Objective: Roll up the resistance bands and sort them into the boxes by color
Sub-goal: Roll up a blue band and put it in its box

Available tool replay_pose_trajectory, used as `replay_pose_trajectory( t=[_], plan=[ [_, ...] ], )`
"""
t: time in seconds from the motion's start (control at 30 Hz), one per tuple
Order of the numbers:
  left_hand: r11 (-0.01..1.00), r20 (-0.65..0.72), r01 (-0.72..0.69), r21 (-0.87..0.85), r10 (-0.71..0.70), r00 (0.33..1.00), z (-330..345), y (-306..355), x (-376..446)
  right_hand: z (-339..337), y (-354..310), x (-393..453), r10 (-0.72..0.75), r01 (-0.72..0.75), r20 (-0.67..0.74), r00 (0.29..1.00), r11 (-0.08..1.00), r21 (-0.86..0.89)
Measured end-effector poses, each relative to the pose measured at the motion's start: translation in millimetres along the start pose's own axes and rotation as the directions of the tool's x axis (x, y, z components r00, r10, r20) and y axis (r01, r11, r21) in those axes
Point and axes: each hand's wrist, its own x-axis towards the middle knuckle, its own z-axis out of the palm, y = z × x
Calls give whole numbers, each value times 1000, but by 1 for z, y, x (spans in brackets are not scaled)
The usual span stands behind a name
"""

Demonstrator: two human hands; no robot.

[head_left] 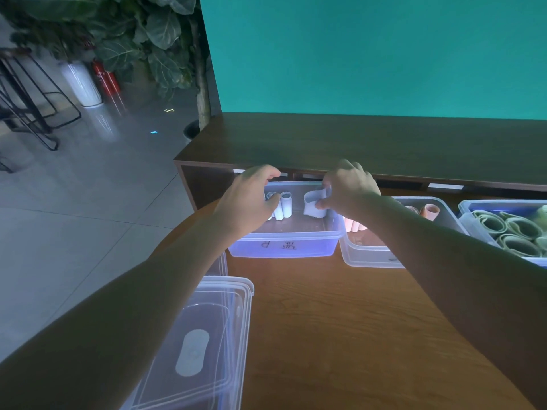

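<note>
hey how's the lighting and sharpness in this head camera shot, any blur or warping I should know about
Head view: dim, with a blue-teal cast; a violet glow on the front wall of the clear box washes out its label. The right hand and the white band it pinches are slightly soft, like the left hand. Wide-angle warping bends the stacked lids and forearms. Faint glare streaks the floor.

A single wide-angle view looks from the person's head, forward and steeply down over the wooden counter (340,321). It sits close: both forearms run up from the near edge of the picture toward the middle. The clear boxes (284,241) lie mid-frame, a dark sideboard (355,143) and teal wall (370,54) stand far, and the tiled floor (88,217) with plants (142,34) falls away far left. Lines bend near the edges.
</note>
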Motion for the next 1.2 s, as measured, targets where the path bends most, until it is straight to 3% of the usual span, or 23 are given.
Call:
replay_pose_trajectory(
  t=[0.27,0.6,0.9,1.2],
  plan=[
    [1000,6,-10,7,10,1000,-3,10,-2,-7,3,0,34,-46,74,997,986,162],
    [997,32,68,25,-69,997,-5,35,-14,-17,18,-37,30,-16,-30,999,928,373],
    [999,67,52,8,-52,996,-4,106,-51,-40,45,-138,142,-88,-76,987,872,482],
    [997,159,-70,-36,75,984,25,218,-107,-55,118,-276,280,-191,-65,958,788,585]
  ],
)
